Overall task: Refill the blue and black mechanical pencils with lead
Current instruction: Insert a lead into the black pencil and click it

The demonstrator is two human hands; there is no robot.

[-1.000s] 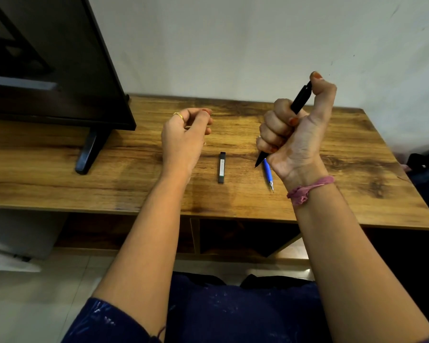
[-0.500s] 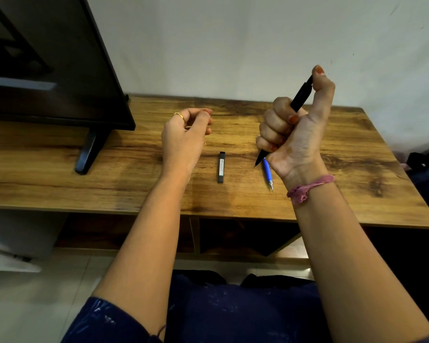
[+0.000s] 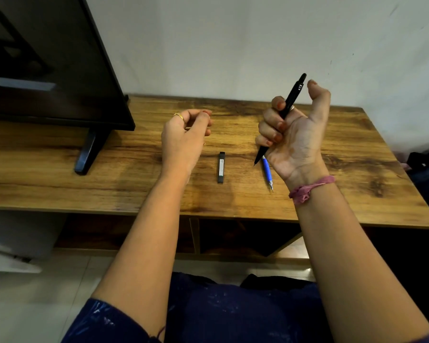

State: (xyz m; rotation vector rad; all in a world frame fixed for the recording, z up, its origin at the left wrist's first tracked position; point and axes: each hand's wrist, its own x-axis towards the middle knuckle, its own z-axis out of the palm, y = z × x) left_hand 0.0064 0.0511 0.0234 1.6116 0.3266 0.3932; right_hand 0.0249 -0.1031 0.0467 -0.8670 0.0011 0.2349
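Black pencil (image 3: 286, 110) right of centre, fisted in right hand (image 3: 292, 134), thumb off cap. Left hand (image 3: 183, 137) pinching, contents unclear. Blue pencil (image 3: 267, 173), lead case (image 3: 221, 167) on desk (image 3: 84, 184). Steady barrel, feed lead straight.

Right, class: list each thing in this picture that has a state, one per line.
Black mechanical pencil: held upright, tip down.
Blue mechanical pencil: lying on the desk.
Lead case: lying flat on the desk.
Right hand: grips the black pencil, thumb lifted off its cap.
Left hand: fingertips pinched together.
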